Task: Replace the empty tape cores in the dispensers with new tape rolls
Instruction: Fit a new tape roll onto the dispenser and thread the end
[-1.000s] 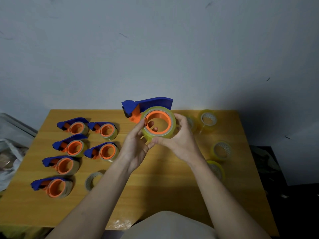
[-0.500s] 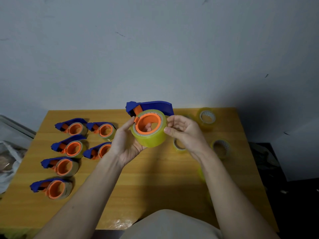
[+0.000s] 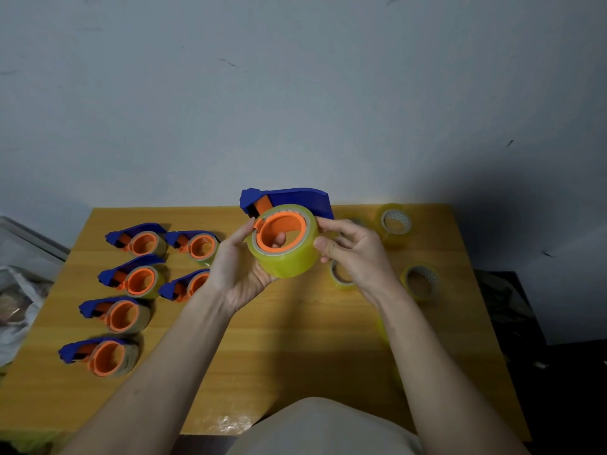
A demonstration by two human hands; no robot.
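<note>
Our left hand (image 3: 236,274) and right hand (image 3: 353,254) curl round the tape roll (image 3: 289,257), seating it on the dispenser (image 3: 292,200)

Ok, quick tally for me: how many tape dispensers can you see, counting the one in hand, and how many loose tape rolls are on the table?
Tape dispensers: 7, six lying on the table at the left, such as, plus the held dispenser with its tape roll between the left hand and right hand.
Loose tape rolls: 3 plainly visible, such as; the right arm may hide more.
Total: 10.
</note>
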